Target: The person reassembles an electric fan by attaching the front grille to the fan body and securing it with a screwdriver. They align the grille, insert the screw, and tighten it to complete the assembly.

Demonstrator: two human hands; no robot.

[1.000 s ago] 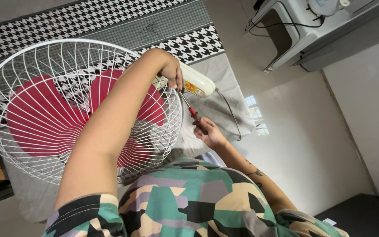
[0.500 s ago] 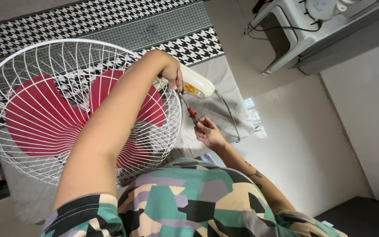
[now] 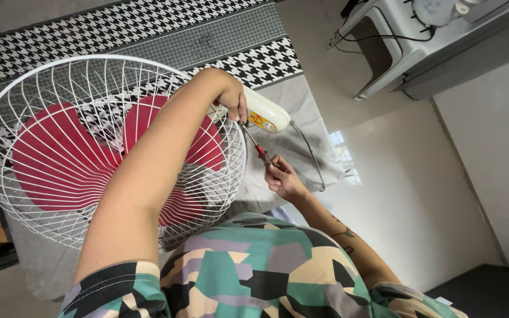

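screwdriver (image 3: 257,147), thin, stiff and light, slanting from cream motor housing (image 3: 264,113) near the grey cloth's (image 3: 293,94) far edge, pinched at its slippery handle by right hand (image 3: 284,179); left hand (image 3: 231,94) fingers curled, steadying the tip.

A grey cloth (image 3: 301,100) and houndstooth mat (image 3: 119,29) cover the surface bearing the white-caged fan (image 3: 48,194).

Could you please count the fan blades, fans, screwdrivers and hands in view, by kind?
Red blades: 3
Fan: 1
Screwdriver: 1
Hands: 2, the left hand and the right hand
Total: 7
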